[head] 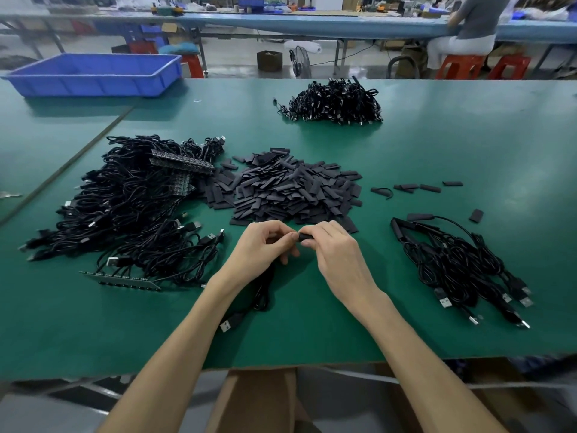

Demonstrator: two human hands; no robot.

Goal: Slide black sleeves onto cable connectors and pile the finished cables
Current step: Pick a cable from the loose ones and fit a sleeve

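At the near edge of the green table (312, 339), a black cable (261, 295) trails out from under my left wrist, its USB plug (229, 324) lying beside my forearm. Just beyond it, my left hand (265, 248) curls its fingers round the cable's upper end, and my right hand (335, 250) pinches a black sleeve (307, 236) between thumb and fingers. The two hands meet tip to tip above the table. To my right lies a small pile of sleeved cables (462, 264); to my left, a large tangle of cables (131, 207). Straight ahead sits the heap of loose sleeves (290, 189), with a few strays (415, 187) off to its right. Farther back lies another cable pile (337, 101), and a blue tray (93, 75) stands at the far left corner.
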